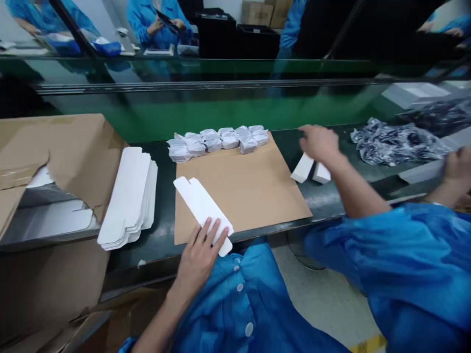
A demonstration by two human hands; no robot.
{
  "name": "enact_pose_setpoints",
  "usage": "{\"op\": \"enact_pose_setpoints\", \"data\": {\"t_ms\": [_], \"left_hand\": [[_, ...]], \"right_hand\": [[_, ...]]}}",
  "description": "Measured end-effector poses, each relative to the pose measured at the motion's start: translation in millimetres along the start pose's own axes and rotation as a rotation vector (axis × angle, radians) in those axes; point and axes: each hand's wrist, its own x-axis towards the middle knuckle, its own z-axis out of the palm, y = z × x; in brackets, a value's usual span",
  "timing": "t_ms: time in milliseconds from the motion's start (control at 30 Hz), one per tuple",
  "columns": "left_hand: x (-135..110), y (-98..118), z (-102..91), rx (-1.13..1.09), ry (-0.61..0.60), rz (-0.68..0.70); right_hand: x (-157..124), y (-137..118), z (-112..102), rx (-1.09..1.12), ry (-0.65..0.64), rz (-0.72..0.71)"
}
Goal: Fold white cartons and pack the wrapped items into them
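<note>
My left hand (201, 252) lies with outstretched fingers on the near end of a flat white folding carton (200, 198). The carton rests slantwise on a brown cardboard sheet (253, 189), its near end reaching past the sheet's edge. Out to the right, my right hand (319, 142) hovers slightly blurred with fingers apart, just above and behind two formed white boxes, one on the left (302, 168) and one on the right (322, 173). Any contact between that hand and the left box is unclear. Several small wrapped packets (221, 139) line the sheet's back edge.
A stack of flat cartons (127, 196) lies left, beside a torn cardboard box (73, 152). On the right are plastic-bagged items (399, 142) and a co-worker's hand (458, 171) near a white box (423, 171). A green-based partition (221, 110) runs behind; more people stand beyond.
</note>
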Motion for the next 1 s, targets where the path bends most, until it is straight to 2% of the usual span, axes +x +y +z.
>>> {"op": "enact_pose_setpoints", "data": {"t_ms": [100,167,233,267,333,400,467,500,533,567,600,633,667,700,767,800,867,933,1000], "left_hand": [[-6.3,12.9,4.3,-0.068,0.133,0.039],[-6.6,24.4,6.2,-0.128,0.239,0.06],[-5.5,35.9,6.6,-0.176,0.332,0.074],[-4.9,40.3,5.5,-0.2,0.361,0.082],[-4.2,43.8,-1.7,-0.26,0.375,0.124],[-3.0,37.1,-18.3,-0.309,0.45,0.107],[1.5,19.8,-44.2,-0.393,0.639,-0.088],[5.8,8.1,-59.0,-0.471,0.72,-0.253],[11.5,-4.5,-73.6,-0.608,0.747,-0.42],[18.4,-17.0,-86.7,-0.755,0.632,-0.524],[26.0,-28.4,-97.3,-0.898,0.403,-0.57],[33.5,-37.9,-104.7,-0.983,0.214,-0.603],[40.2,-45.1,-108.6,-1.04,0.1,-0.646],[45.5,-49.8,-109.3,-1.09,0.034,-0.69],[50.5,-53.4,-103.6,-1.188,0.041,-0.773],[50.3,-53.8,-98.9,-1.246,0.022,-0.781],[46.0,-54.3,-89.7,-1.36,-0.106,-0.71],[40.6,-55.7,-83.3,-1.412,-0.248,-0.616],[38.1,-56.3,-80.0,-1.4,-0.275,-0.566]], "right_hand": [[-50.4,-65.1,77.2,0.116,-0.162,-0.234],[-78.7,-100.4,124.7,0.194,-0.236,-0.338],[-94.2,-120.5,153.1,0.418,-0.282,-0.328],[-97.6,-124.4,157.8,0.567,-0.335,-0.3],[-99.7,-122.5,148.8,0.859,-0.464,-0.248],[-101.0,-113.7,122.3,1.014,-0.531,-0.263],[-105.1,-104.8,90.1,0.98,-0.505,-0.351],[-108.3,-101.7,75.6,0.91,-0.494,-0.413],[-112.0,-99.8,63.7,0.822,-0.498,-0.486],[-116.0,-99.1,55.2,0.722,-0.513,-0.566],[-120.3,-99.3,50.6,0.618,-0.508,-0.645],[-124.9,-100.2,49.8,0.503,-0.465,-0.714],[-129.6,-101.2,52.6,0.37,-0.38,-0.764],[-134.2,-101.9,58.1,0.225,-0.263,-0.793],[-142.1,-100.9,73.9,-0.064,-0.008,-0.812],[-144.6,-98.9,82.0,-0.178,0.077,-0.829],[-145.7,-92.4,94.5,-0.282,0.131,-0.917],[-143.0,-84.7,99.5,-0.253,0.113,-1.029],[-139.4,-79.4,98.2,-0.196,0.078,-1.101]]}}
